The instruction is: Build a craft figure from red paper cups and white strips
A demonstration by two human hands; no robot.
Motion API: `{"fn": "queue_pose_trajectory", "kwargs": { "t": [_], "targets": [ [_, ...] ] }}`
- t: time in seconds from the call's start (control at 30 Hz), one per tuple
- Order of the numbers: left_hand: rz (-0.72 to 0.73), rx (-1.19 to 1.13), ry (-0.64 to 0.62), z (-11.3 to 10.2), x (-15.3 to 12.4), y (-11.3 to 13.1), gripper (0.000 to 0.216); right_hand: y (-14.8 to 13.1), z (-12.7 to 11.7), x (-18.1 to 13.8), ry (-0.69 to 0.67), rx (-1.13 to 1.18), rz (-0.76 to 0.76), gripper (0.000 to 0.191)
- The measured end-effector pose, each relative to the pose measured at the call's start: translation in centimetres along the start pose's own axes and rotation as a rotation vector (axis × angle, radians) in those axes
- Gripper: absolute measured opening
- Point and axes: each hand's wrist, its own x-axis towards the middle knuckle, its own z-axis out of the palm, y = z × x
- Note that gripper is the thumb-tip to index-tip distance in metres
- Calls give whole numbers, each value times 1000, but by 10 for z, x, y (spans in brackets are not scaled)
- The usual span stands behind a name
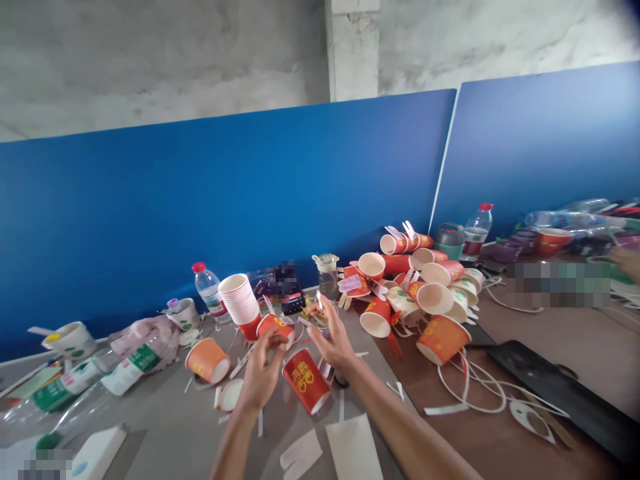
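My left hand (265,367) is over the grey table with its fingers curled together. Just behind them lies a red paper cup (281,325); whether they touch it or pinch something small is hidden. My right hand (333,333) is raised to the right, thumb and index finger apart, with a small white bit (319,301) at the index fingertip. Between my forearms, another red paper cup (306,380) with yellow characters stands tilted. A tall stack of paper cups (240,300) rises behind my left hand. Nearer me lie a white paper cutout (301,455) and a pale sheet (354,448).
Right of my hands is a heap of red and white cups (435,298), some with paper ears. An orange cup (207,360) lies left. Plastic bottles (125,373), a phone (291,300), a glass jar (327,277) and a black tray-like object (560,393) surround them. A blue partition (225,193) runs behind.
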Motion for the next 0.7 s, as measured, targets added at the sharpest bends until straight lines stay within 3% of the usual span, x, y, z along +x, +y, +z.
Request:
{"fn": "queue_pose_trajectory", "kwargs": {
  "t": [0.17,0.4,0.5,0.7],
  "targets": [
    [-32,15,-236,4,-3,4,48,-7,-4,15,-82,134,95,100],
    [-23,90,-354,-4,0,-1,47,-29,-19,29,-273,100,145,102],
    [8,34,-309,0,0,4,58,-31,-27,10,-340,6,110,106],
    [59,-160,-59,14,-4,11,81,-21,-27,-28,-306,-184,48,110]
  ]
}}
